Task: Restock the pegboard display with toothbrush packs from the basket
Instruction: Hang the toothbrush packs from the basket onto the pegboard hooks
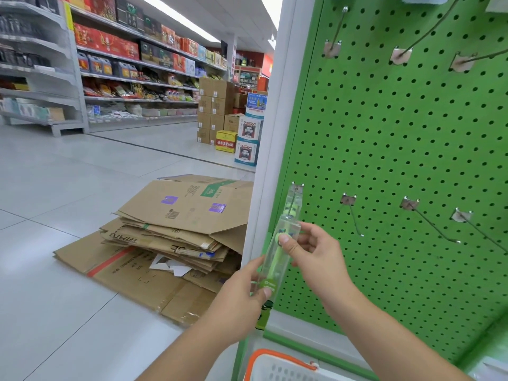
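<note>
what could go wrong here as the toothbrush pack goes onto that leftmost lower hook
1. The clear plastic toothbrush pack is held only by pinches from the left hand and right hand; it could slip and fall, possibly missing the white basket with the orange handle.
2. The thin metal hook on the green pegboard is narrow, so the hang hole may miss it.
3. The flattened brown cardboard boxes on the floor nearby could be a trip hazard.

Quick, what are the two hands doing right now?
Left hand: pinching the toothbrush pack near its bottom.
Right hand: pinching the same pack near its top.
</note>
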